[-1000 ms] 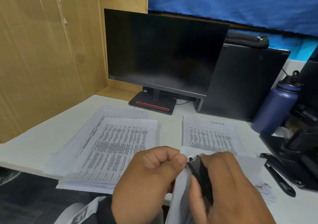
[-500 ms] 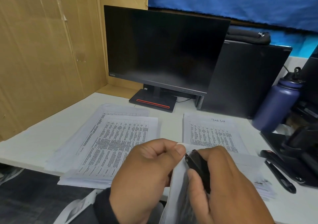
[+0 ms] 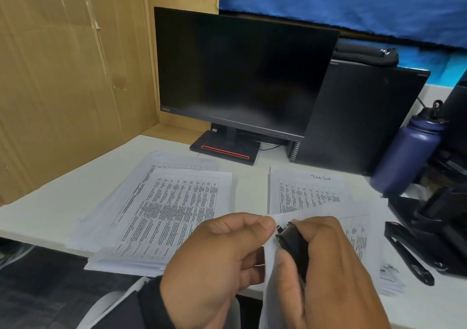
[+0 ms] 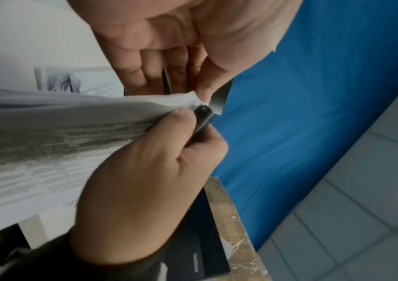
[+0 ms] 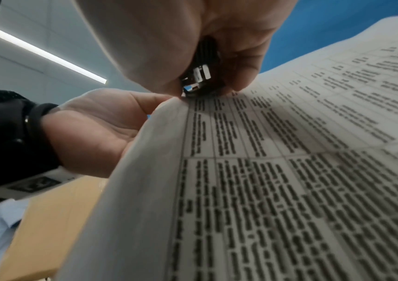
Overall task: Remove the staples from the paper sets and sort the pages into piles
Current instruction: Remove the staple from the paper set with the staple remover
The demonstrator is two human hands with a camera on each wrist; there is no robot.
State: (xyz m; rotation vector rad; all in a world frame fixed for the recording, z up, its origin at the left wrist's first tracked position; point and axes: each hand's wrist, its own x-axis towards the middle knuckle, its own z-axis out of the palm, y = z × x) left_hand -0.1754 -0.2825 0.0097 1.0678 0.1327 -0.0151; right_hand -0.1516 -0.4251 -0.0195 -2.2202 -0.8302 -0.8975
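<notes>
My left hand [image 3: 268, 225] pinches the top corner of a stapled paper set [image 3: 271, 285] held upright over the desk's front edge. My right hand [image 3: 290, 240] grips a black staple remover [image 3: 294, 246], its tip against that same corner. In the left wrist view the left hand [image 4: 201, 95] pinches the corner beside the staple remover [image 4: 202, 117]. The right wrist view shows the staple remover's metal end [image 5: 200, 76] at the paper set's [image 5: 289, 171] corner. A left pile [image 3: 164, 215] and a right pile [image 3: 303, 192] of printed pages lie on the desk. The staple itself is hidden.
A dark monitor [image 3: 240, 75] and a black computer case [image 3: 358, 116] stand at the back. A blue bottle [image 3: 404, 156] and black desk gear [image 3: 409, 255] crowd the right. A cardboard wall [image 3: 63, 75] closes the left side.
Both hands and the paper set shifted slightly up and then settled. The staple remover's tip stays at the pinched corner.
</notes>
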